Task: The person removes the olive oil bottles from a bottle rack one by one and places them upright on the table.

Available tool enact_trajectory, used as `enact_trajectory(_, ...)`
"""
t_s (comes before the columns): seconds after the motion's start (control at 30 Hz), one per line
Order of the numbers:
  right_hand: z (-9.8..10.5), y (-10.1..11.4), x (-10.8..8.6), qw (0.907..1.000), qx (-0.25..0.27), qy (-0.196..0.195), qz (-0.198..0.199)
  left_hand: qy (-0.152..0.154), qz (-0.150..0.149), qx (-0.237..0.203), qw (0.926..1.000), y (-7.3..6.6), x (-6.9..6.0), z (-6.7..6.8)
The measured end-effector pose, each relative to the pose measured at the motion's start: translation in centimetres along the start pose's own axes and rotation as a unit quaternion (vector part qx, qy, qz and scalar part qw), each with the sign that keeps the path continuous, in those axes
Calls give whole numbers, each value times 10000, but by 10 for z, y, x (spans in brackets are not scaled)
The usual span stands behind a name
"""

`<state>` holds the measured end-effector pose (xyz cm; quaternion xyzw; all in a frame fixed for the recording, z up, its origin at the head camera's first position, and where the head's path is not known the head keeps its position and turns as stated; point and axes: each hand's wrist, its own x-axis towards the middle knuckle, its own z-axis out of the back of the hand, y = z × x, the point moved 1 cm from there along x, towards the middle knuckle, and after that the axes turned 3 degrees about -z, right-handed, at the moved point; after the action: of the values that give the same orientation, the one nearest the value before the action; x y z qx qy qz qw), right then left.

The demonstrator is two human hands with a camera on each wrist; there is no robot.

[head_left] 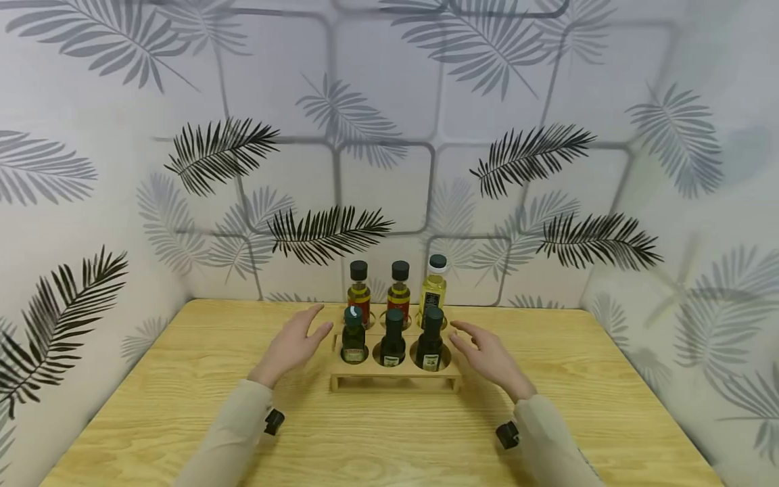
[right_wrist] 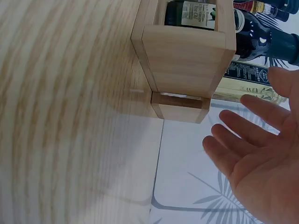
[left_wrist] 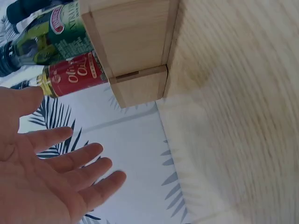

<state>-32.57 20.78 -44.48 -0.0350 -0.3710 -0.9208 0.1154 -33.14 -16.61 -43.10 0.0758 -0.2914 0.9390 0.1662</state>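
A two-tier wooden rack (head_left: 395,370) holds six upright bottles. In its back row stand two red-labelled bottles (head_left: 359,295) and a yellow oil bottle (head_left: 433,294); the front row has a green bottle (head_left: 353,336) and two dark bottles (head_left: 431,341). Just left of the rack is my left hand (head_left: 292,346), fingers spread and touching nothing. On the other side, my right hand (head_left: 489,360) is also spread and empty, close to the rack's right end. Both wrist views show open palms (left_wrist: 42,182) (right_wrist: 264,158) beside the rack ends (left_wrist: 133,39) (right_wrist: 187,60).
The rack stands on a light wooden table (head_left: 377,439), towards its back edge. Behind it rises a pale backdrop (head_left: 389,101) with leaf patterns, which also runs along both sides of the table.
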Motion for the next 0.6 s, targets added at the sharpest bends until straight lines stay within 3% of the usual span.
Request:
enact_trajectory(0.1,-1,-1,1,9990,434,-117,-8,49,61,-452,9989,3,1,1)
enact_trajectory(0.27,-2,-4,2,9903,1371,-204,-110,-64,-31,-712,9974,2,1,-3)
enact_trajectory(0.33,0,-2,0,9809,1933,-98,-201,-99,-30,-852,9963,1,0,-7)
enact_trajectory(0.47,-4,-1,1,9514,3048,95,-421,-52,65,-1212,9926,0,-3,-14)
enact_trajectory(0.6,-11,-1,2,9389,3391,161,-564,68,326,-1714,9846,0,-6,-19)
